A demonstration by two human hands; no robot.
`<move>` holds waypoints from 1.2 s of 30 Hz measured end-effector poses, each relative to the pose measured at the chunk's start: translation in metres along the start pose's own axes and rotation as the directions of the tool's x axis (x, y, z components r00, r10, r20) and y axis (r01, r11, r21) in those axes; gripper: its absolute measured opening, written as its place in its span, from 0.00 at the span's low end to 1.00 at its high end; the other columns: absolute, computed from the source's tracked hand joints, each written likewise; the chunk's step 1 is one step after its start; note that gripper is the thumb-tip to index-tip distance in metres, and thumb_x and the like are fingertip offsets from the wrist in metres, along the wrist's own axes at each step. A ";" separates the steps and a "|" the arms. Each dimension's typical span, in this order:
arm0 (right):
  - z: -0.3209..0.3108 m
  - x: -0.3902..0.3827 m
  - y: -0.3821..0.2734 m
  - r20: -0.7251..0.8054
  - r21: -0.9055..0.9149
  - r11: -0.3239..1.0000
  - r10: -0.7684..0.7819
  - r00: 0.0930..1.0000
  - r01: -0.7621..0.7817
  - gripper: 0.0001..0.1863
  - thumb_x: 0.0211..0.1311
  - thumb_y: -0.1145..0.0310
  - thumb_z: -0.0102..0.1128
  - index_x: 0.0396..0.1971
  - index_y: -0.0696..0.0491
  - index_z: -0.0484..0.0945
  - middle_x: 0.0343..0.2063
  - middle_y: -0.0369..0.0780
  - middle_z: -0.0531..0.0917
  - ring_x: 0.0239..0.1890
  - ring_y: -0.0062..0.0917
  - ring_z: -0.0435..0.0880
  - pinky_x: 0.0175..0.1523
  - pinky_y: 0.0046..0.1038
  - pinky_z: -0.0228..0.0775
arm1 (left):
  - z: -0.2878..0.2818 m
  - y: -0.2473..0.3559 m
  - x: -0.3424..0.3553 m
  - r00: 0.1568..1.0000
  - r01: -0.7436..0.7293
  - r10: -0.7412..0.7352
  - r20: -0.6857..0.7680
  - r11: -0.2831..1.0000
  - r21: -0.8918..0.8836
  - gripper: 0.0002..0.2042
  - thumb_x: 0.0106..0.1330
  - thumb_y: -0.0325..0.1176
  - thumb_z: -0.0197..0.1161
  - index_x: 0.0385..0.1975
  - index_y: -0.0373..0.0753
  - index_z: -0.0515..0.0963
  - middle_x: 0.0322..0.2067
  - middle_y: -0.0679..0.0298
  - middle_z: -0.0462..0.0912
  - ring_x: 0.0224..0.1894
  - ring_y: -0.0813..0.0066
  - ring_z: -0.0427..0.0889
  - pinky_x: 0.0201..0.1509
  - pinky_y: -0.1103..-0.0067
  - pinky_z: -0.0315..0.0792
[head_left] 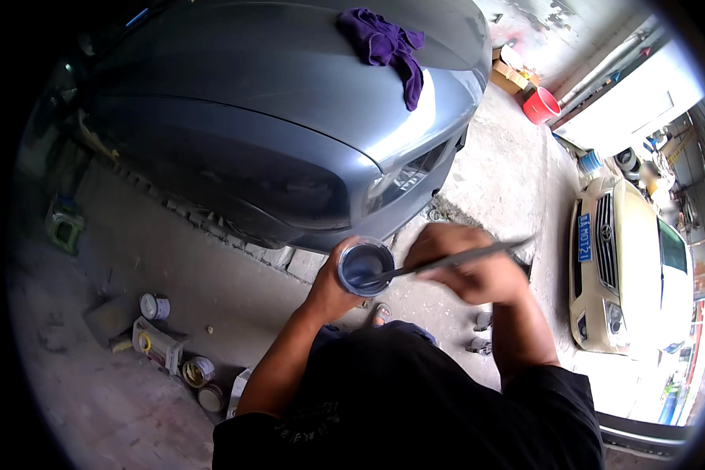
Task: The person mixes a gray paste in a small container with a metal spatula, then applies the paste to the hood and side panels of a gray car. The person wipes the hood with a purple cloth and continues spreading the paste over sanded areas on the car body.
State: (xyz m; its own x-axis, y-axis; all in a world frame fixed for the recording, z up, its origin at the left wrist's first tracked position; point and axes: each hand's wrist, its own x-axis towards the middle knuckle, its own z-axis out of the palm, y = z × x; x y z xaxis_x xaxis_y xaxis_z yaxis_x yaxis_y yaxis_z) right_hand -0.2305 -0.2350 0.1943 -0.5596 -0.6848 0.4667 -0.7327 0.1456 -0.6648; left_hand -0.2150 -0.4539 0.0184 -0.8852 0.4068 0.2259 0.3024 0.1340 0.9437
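My left hand is wrapped round a round cup with a clear rim, held upright in front of me. Dark grey-blue liquid that looks like paint lies inside it. Blurred by motion, my right hand grips a long dark stirring stick. One end of the stick dips into the cup, while the other points up to the right. Just beyond both hands is the front corner of a grey-blue car. A purple cloth lies crumpled on its hood.
On the floor at left stand several cans and a box, with a green container farther off. A red bucket and cardboard boxes sit by the far wall. A beige car is parked at right.
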 end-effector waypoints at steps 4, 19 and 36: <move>-0.017 -0.006 0.012 -0.284 -0.126 0.953 0.230 0.931 -0.274 0.06 0.59 0.73 0.65 0.35 0.56 0.79 0.26 0.43 0.82 0.27 0.36 0.83 0.33 0.33 0.74 | 0.007 -0.001 -0.005 0.999 0.043 -0.043 0.003 0.999 0.006 0.46 0.44 0.30 0.80 0.64 0.37 0.57 0.57 0.54 0.73 0.60 0.60 0.73 0.63 0.69 0.67; -0.008 0.014 -0.002 -0.356 -0.182 0.967 0.105 0.929 -0.179 0.11 0.55 0.70 0.69 0.31 0.59 0.76 0.27 0.44 0.80 0.26 0.33 0.80 0.31 0.31 0.70 | 0.028 0.025 0.001 0.997 -0.014 0.027 0.069 0.983 -0.184 0.40 0.44 0.33 0.79 0.60 0.35 0.65 0.52 0.52 0.76 0.57 0.58 0.76 0.61 0.70 0.68; -0.021 -0.037 -0.022 -0.387 0.922 0.070 0.173 0.906 0.381 0.17 0.67 0.52 0.49 0.28 0.50 0.65 0.22 0.37 0.69 0.23 0.27 0.68 0.28 0.29 0.63 | 0.022 0.038 -0.010 0.992 -0.007 -0.009 -0.122 0.991 -0.135 0.41 0.48 0.29 0.78 0.61 0.30 0.60 0.49 0.54 0.79 0.52 0.68 0.80 0.58 0.73 0.72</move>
State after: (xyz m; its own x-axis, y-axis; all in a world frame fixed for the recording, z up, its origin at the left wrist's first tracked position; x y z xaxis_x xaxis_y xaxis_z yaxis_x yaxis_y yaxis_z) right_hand -0.2020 -0.1979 0.2034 -0.7832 -0.3186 0.5339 0.0926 -0.9090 -0.4065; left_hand -0.1867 -0.4333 0.0462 -0.9245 0.2923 0.2448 0.2583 0.0081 0.9660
